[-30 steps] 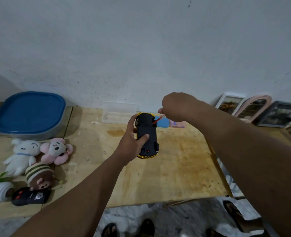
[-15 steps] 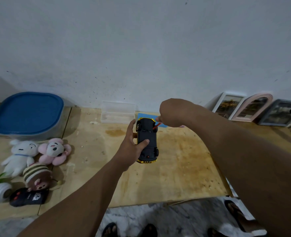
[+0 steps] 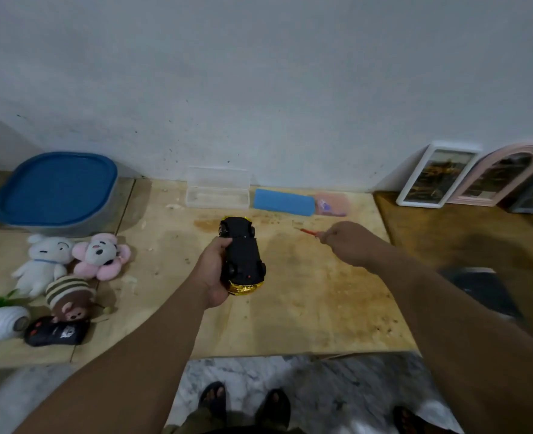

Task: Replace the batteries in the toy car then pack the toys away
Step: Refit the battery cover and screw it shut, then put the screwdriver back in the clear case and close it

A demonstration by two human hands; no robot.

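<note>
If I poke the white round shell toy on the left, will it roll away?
Probably a little. The white ribbed shell toy looks rounded and lies on its side on the flat wooden board, so a push could rock or roll it. The black remote control close beside it might stop it. It seems hard, not squashy.

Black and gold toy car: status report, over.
Left hand grips black and gold toy car, underside up, above wooden table. Right hand holds red-handled screwdriver, clear of car. Nothing in the way.

Bare forearms, no sleeves — dark sandals on both feet.
</note>
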